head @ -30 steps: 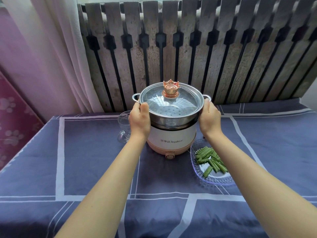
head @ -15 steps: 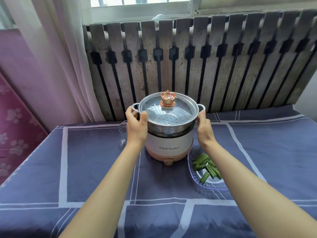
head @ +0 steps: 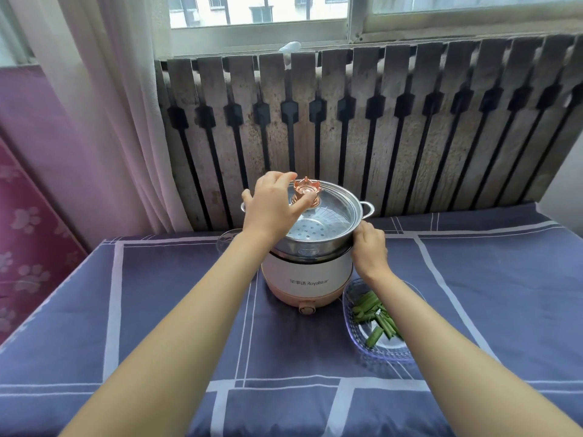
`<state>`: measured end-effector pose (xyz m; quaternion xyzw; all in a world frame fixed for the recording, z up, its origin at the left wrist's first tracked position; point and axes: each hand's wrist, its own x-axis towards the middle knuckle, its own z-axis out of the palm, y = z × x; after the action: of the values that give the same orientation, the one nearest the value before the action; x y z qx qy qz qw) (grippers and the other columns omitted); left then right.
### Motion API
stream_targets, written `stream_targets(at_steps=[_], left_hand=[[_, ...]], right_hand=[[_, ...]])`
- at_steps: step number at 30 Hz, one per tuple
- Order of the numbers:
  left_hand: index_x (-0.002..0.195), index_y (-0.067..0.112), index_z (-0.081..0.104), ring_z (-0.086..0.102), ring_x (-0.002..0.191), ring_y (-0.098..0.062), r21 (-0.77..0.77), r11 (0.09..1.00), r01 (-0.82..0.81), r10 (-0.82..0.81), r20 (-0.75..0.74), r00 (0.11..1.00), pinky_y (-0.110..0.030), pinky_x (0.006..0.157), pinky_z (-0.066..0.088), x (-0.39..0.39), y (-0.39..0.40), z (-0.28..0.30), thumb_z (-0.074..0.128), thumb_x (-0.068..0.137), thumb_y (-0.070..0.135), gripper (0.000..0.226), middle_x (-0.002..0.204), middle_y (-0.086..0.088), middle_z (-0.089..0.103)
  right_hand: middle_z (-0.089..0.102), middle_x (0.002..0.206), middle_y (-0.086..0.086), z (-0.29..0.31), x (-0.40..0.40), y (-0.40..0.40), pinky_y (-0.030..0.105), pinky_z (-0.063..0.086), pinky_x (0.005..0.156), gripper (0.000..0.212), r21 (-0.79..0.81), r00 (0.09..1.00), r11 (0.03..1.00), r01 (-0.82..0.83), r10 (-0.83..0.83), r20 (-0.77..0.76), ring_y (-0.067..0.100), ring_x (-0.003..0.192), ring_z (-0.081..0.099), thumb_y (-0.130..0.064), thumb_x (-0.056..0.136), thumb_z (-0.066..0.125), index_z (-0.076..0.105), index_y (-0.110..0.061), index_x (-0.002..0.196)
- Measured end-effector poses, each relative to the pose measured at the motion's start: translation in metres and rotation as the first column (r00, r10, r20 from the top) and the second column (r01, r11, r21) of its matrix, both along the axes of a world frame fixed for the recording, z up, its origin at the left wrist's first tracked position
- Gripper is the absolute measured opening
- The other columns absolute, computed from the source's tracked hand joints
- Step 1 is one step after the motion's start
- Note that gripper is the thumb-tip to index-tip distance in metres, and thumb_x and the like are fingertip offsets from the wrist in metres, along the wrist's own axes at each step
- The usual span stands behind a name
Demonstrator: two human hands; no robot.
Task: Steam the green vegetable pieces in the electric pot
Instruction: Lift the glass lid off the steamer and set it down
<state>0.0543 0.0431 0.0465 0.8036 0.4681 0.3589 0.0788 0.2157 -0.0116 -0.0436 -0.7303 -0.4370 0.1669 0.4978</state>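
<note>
A white and pink electric pot [head: 305, 280] stands on the table with a steel steamer tier [head: 315, 247] and a glass lid [head: 336, 209] on top. The lid's copper crown knob [head: 307, 191] has my left hand [head: 273, 208] beside it, thumb and forefinger spread on either side. My right hand [head: 369, 250] grips the steamer tier's right side just above the pot's rim. Green vegetable pieces [head: 372, 312] lie in a clear dish [head: 348, 299] right of the pot, partly hidden under my right forearm.
A clear glass cup [head: 225, 244] stands just left of the pot, behind my left arm. A slatted wooden radiator cover [head: 347, 121] rises close behind the table, a curtain [head: 104, 121] hangs at the left. Blue cloth [head: 157, 310] covers the table.
My left hand left the steamer's left side and rose to the lid knob. My right hand slid slightly lower on the right side. The camera tilted up, showing the window.
</note>
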Motion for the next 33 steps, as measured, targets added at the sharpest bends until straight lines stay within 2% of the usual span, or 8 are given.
stream_targets(at_steps=[4, 9, 13, 18, 23, 27, 30, 33], left_hand=[[0.126, 0.021, 0.049, 0.045, 0.121, -0.022, -0.088, 0.996, -0.018, 0.013, -0.062, 0.998, -0.059, 0.104, 0.026, 0.008, 0.007, 0.002, 0.057, 0.075, 0.062, 0.066, 0.128, -0.002, 0.054], [0.108, 0.025, 0.056, 0.055, 0.100, -0.021, -0.148, 0.989, -0.015, 0.014, -0.010, 1.000, -0.049, 0.095, 0.032, 0.009, 0.009, -0.001, 0.057, 0.071, 0.067, 0.056, 0.104, 0.004, 0.065], [0.098, 0.025, 0.054, 0.054, 0.091, -0.020, -0.135, 0.991, -0.015, 0.013, -0.018, 1.000, -0.043, 0.084, 0.029, 0.008, 0.010, -0.002, 0.054, 0.072, 0.068, 0.050, 0.095, 0.005, 0.064], [0.095, 0.024, 0.051, 0.054, 0.091, -0.023, -0.141, 0.990, -0.014, 0.008, -0.046, 0.999, -0.048, 0.089, 0.031, 0.009, 0.010, -0.002, 0.052, 0.075, 0.067, 0.048, 0.094, 0.003, 0.064], [0.096, 0.026, 0.049, 0.053, 0.091, -0.021, -0.156, 0.988, 0.002, -0.003, -0.006, 1.000, -0.050, 0.093, 0.030, 0.008, 0.007, 0.001, 0.052, 0.076, 0.066, 0.045, 0.091, 0.008, 0.058], [0.098, 0.022, 0.052, 0.053, 0.096, -0.019, -0.186, 0.981, 0.048, -0.031, 0.095, 0.995, -0.046, 0.094, 0.033, 0.006, 0.006, 0.006, 0.054, 0.076, 0.064, 0.048, 0.100, 0.005, 0.062], [0.100, 0.017, 0.054, 0.056, 0.101, -0.023, -0.193, 0.974, 0.122, -0.084, 0.194, 0.977, -0.050, 0.096, 0.039, 0.003, 0.005, 0.015, 0.058, 0.076, 0.060, 0.049, 0.104, 0.002, 0.064], [0.102, 0.014, 0.055, 0.057, 0.098, -0.022, -0.152, 0.974, 0.165, -0.130, 0.216, 0.968, -0.048, 0.092, 0.043, 0.001, 0.001, 0.025, 0.059, 0.076, 0.057, 0.050, 0.103, -0.001, 0.065]], right_hand=[[0.056, 0.114, 0.015, -0.001, 0.002, 0.001, 0.044, 0.034, 0.093, 0.041, -0.022, 0.999, 1.000, -0.001, 0.002, 0.042, 0.030, 0.112, 0.041, -0.022, 0.099, 0.020, 0.056, -0.005, 0.102], [0.055, 0.115, 0.014, -0.001, 0.003, 0.001, 0.044, 0.033, 0.093, 0.040, -0.031, 0.996, 0.999, -0.006, 0.009, 0.094, 0.030, 0.113, 0.040, -0.023, 0.098, 0.019, 0.055, -0.007, 0.103], [0.055, 0.115, 0.013, -0.002, 0.004, 0.001, 0.044, 0.033, 0.093, 0.040, -0.046, 0.991, 0.999, -0.012, 0.018, 0.130, 0.029, 0.113, 0.040, -0.023, 0.098, 0.018, 0.055, -0.007, 0.103], [0.053, 0.118, 0.014, -0.001, 0.006, 0.002, 0.044, 0.033, 0.093, 0.040, -0.080, 0.988, 0.996, -0.026, 0.038, 0.148, 0.030, 0.114, 0.038, -0.023, 0.097, 0.018, 0.053, -0.008, 0.107], [0.052, 0.117, 0.016, -0.001, 0.009, 0.004, 0.044, 0.034, 0.097, 0.041, -0.090, 0.985, 0.995, -0.045, 0.059, 0.164, 0.031, 0.114, 0.038, -0.023, 0.097, 0.016, 0.052, -0.008, 0.107], [0.052, 0.114, 0.017, -0.001, 0.011, 0.007, 0.040, 0.031, 0.092, 0.037, -0.123, 0.978, 0.991, -0.053, 0.076, 0.196, 0.032, 0.111, 0.040, -0.020, 0.097, 0.016, 0.050, -0.009, 0.103], [0.051, 0.115, 0.016, -0.001, 0.013, 0.009, 0.040, 0.031, 0.091, 0.036, -0.163, 0.972, 0.985, -0.056, 0.091, 0.215, 0.034, 0.112, 0.040, -0.019, 0.096, 0.015, 0.049, -0.008, 0.105], [0.052, 0.118, 0.016, 0.000, 0.014, 0.011, 0.041, 0.033, 0.094, 0.036, -0.183, 0.968, 0.981, -0.058, 0.100, 0.231, 0.035, 0.113, 0.041, -0.018, 0.096, 0.016, 0.048, -0.007, 0.108]])
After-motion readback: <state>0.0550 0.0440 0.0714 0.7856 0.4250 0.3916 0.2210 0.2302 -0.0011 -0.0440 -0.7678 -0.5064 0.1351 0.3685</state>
